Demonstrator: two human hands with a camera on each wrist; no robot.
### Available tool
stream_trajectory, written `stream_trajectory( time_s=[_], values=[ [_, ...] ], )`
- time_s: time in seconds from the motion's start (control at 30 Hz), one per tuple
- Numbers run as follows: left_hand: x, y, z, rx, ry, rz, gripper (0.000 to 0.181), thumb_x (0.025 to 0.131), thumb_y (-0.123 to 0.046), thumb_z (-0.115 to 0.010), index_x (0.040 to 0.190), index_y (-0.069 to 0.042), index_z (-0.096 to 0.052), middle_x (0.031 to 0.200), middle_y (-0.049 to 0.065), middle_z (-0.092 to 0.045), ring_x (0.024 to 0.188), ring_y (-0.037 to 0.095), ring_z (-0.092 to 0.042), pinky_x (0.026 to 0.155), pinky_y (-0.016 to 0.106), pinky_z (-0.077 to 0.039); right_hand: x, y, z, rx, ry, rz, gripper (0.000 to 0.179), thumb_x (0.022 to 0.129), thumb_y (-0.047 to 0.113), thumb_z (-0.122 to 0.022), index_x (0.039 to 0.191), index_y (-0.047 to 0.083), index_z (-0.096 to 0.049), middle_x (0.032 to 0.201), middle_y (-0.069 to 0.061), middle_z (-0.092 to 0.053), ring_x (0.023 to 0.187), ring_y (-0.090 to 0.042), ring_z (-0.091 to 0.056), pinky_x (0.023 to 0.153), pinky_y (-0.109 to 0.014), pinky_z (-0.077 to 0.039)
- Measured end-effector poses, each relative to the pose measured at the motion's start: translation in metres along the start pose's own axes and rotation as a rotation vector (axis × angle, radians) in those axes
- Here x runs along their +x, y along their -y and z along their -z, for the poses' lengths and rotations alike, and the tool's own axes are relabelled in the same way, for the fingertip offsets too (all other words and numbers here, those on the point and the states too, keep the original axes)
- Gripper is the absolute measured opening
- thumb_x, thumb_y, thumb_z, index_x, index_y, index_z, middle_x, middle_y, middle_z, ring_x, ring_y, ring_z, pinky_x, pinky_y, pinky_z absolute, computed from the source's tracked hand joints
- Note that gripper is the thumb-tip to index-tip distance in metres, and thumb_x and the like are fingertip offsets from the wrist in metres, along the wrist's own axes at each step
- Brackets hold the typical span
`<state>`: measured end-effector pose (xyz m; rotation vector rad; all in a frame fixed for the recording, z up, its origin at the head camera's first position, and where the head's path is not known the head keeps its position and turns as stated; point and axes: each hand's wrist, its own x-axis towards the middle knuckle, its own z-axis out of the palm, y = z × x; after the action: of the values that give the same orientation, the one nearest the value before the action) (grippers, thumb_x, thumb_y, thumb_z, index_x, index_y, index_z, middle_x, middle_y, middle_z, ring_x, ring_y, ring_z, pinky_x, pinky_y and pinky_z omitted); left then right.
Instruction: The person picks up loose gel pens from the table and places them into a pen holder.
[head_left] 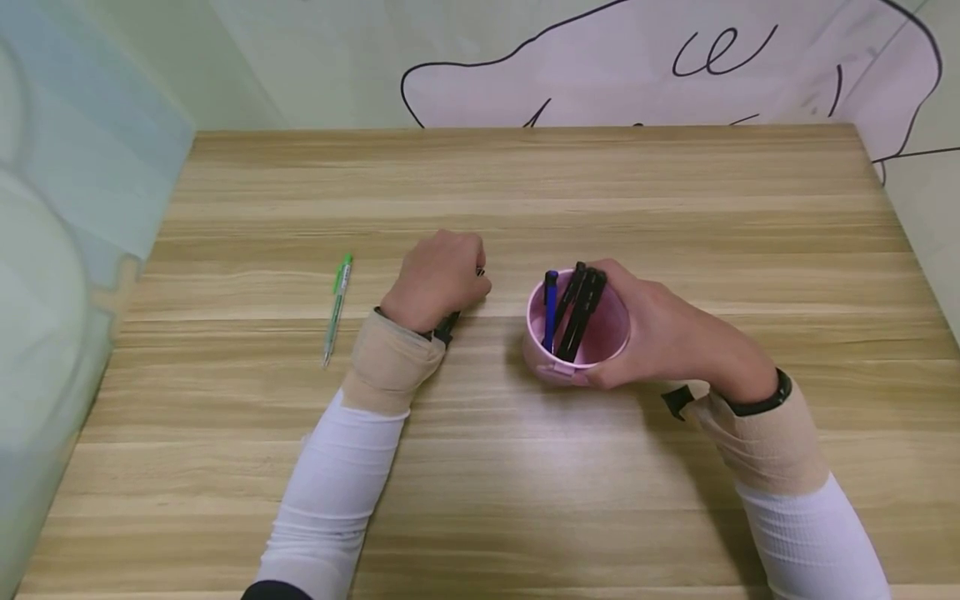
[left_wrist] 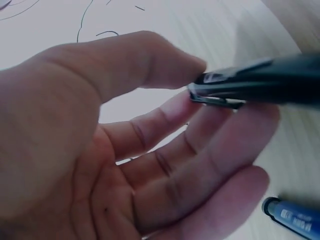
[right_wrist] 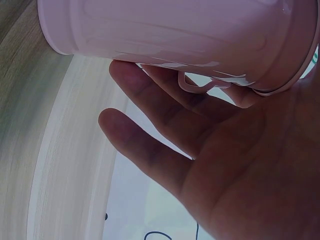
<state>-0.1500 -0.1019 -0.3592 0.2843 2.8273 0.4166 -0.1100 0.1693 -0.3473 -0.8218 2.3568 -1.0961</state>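
My right hand [head_left: 660, 333] holds a pink cup [head_left: 534, 360] by its right side, thumb at the near rim and fingers round the far side. A small loop handle [right_wrist: 192, 89] shows beside those fingers in the right wrist view. Inside the cup stand a blue pen [head_left: 551, 304] and several black pens [head_left: 583, 317]. To the cup's left, my left hand [head_left: 442, 279] pinches a black pen [left_wrist: 260, 82] by one end between thumb and fingers; from the head view the hand hides most of it.
A green-capped clear pen [head_left: 338, 308] lies on the wooden table [head_left: 480, 183], left of my left hand. A blue pen [left_wrist: 295, 220] shows below the fingers in the left wrist view. Behind the table stands a wall [head_left: 315, 67] with line drawings.
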Motion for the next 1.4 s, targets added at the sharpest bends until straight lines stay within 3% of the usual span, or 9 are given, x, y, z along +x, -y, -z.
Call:
stream_trajectory(
  time_s=[0.1, 0.17, 0.3, 0.87, 1.2, 1.4],
  values=[
    [0.001, 0.000, 0.000, -0.027, -0.021, -0.022, 0.003, 0.080, -0.010, -0.061, 0.077, -0.010, -0.061, 0.074, 0.001, -0.055, 0.068, 0.019, -0.049, 0.056, 0.033, -0.040, 0.000, 0.000, 0.000, 0.001, 0.001, -0.002, 0.092, 0.062, 0.028, -0.094, 0.138, 0.015, -0.043, 0.118, -0.002, -0.063, 0.101, -0.024, -0.064, 0.083, -0.041, -0.055],
    [0.001, -0.001, 0.000, -0.045, -0.029, -0.034, 0.010, 0.082, -0.012, -0.062, 0.089, -0.008, -0.068, 0.086, 0.004, -0.064, 0.077, 0.021, -0.056, 0.064, 0.036, -0.047, 0.000, 0.000, 0.000, 0.003, 0.003, -0.004, 0.092, 0.062, 0.028, -0.094, 0.137, 0.015, -0.043, 0.118, -0.002, -0.063, 0.101, -0.024, -0.064, 0.084, -0.042, -0.055],
    [0.002, -0.003, 0.000, -0.074, -0.029, -0.054, 0.022, 0.084, -0.014, -0.063, 0.103, -0.006, -0.071, 0.099, 0.006, -0.068, 0.085, 0.022, -0.060, 0.072, 0.039, -0.052, 0.000, -0.001, 0.000, 0.007, 0.004, -0.003, 0.092, 0.063, 0.027, -0.094, 0.138, 0.014, -0.042, 0.118, -0.003, -0.063, 0.101, -0.024, -0.064, 0.084, -0.042, -0.054],
    [0.002, -0.008, 0.001, -0.119, -0.046, -0.096, 0.027, 0.084, -0.011, -0.063, 0.108, -0.007, -0.072, 0.101, 0.005, -0.068, 0.081, 0.021, -0.059, 0.068, 0.036, -0.051, 0.001, 0.002, 0.000, 0.019, 0.009, -0.020, 0.095, 0.064, 0.028, -0.095, 0.141, 0.016, -0.041, 0.118, -0.002, -0.063, 0.101, -0.022, -0.063, 0.085, -0.041, -0.053],
    [0.001, -0.012, 0.003, -0.138, -0.072, -0.126, 0.027, 0.083, -0.011, -0.063, 0.108, -0.008, -0.073, 0.094, 0.003, -0.068, 0.079, 0.019, -0.059, 0.069, 0.035, -0.050, 0.001, 0.002, -0.001, 0.014, 0.004, -0.018, 0.094, 0.062, 0.023, -0.094, 0.140, 0.015, -0.042, 0.117, -0.001, -0.064, 0.102, -0.022, -0.063, 0.086, -0.042, -0.053],
    [-0.001, -0.014, 0.006, -0.202, -0.069, -0.151, 0.026, 0.084, -0.011, -0.062, 0.108, -0.006, -0.072, 0.083, 0.002, -0.064, 0.074, 0.018, -0.057, 0.066, 0.031, -0.046, 0.001, 0.001, -0.001, -0.008, -0.012, -0.003, 0.094, 0.061, 0.025, -0.095, 0.140, 0.017, -0.044, 0.117, 0.000, -0.065, 0.102, -0.021, -0.063, 0.087, -0.042, -0.052]
  ],
)
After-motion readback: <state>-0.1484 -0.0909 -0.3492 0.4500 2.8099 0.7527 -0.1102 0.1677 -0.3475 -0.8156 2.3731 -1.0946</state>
